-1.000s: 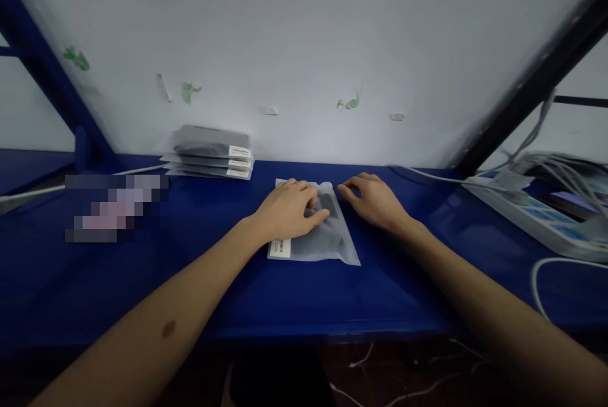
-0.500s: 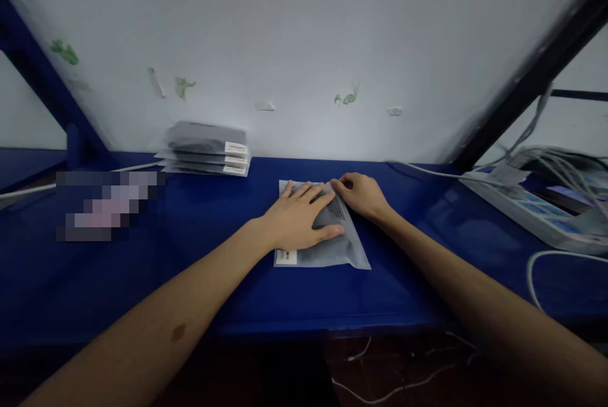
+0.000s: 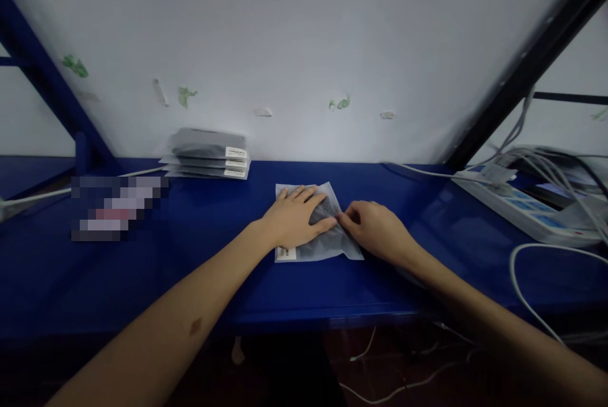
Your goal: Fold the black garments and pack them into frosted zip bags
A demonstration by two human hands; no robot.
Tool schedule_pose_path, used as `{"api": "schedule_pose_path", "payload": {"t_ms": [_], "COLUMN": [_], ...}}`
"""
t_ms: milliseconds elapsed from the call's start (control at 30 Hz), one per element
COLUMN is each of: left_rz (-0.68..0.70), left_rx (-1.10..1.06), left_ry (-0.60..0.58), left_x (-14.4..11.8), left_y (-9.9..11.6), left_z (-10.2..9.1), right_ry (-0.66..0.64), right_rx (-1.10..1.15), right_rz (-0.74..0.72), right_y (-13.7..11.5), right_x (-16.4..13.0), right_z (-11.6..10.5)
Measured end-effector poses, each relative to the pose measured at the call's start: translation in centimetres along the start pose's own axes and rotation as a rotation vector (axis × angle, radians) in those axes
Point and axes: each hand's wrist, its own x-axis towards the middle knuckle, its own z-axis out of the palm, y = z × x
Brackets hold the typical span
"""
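A translucent plastic zip bag (image 3: 327,246) with something dark inside lies flat on the blue table (image 3: 209,280). A white label (image 3: 286,254) sits at its near left corner. Fingers spread, my left hand (image 3: 297,217) presses flat on top of the bag. My right hand (image 3: 377,228) pinches the bag's right edge between thumb and forefinger, around the middle of that side. Behind and to the left is a stack of several similar labelled bags (image 3: 206,152), apart from both hands.
A pixelated item (image 3: 118,207) lies at the left. White power strips (image 3: 527,207) with a tangle of cables (image 3: 546,163) take up the right end. A white cable (image 3: 515,274) loops at the right. The wall (image 3: 294,46) rises behind the table.
My right hand has slid down the bag's right edge toward me, from the far corner to about the middle. My left hand stays flat on the bag. The view has shifted slightly.
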Motion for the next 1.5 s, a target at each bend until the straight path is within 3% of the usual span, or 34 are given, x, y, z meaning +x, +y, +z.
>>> {"api": "schedule_pose_path", "payload": {"t_ms": [200, 367, 500, 600, 733, 833, 967, 1233, 1500], "left_rz": [-0.012, -0.014, -0.017, -0.015, -0.032, -0.040, -0.033, -0.069, -0.124], "left_rx": [-0.001, -0.013, -0.005, 0.003, 0.028, 0.038, 0.036, -0.023, -0.068], "left_ry": [0.013, 0.008, 0.028, 0.045, 0.084, 0.103, 0.107, 0.097, 0.029], "left_x": [-0.2, -0.1, -0.1, -0.2, -0.3, -0.4, -0.4, -0.5, -0.6], "left_y": [0.3, 0.2, -0.2, -0.6, -1.3, -1.9, -2.1, -1.5, -2.0], "left_z": [-0.2, -0.2, -0.5, -0.8, -0.9, -1.0, -1.4, -2.0, -1.5], "right_ry": [0.061, 0.054, 0.037, 0.087, 0.145, 0.107, 0.090, -0.026, -0.016], "right_rx": [0.101, 0.160, 0.128, 0.105, 0.105, 0.115, 0.146, 0.255, 0.505], "right_rz": [-0.021, -0.010, 0.006, -0.007, -0.185, -0.265, -0.307, -0.334, -0.250], "right_y": [-0.3, 0.2, 0.8, 1.5, 2.5, 3.1, 3.7, 3.3, 2.5], "right_x": [-6.7, -8.2, -6.0, -1.7, 5.3, 8.5, 8.6, 7.2, 6.6], "right_z": [-0.7, -1.0, -1.3, -1.0, 1.0, 2.7, 3.4, 1.7, 1.5]}}
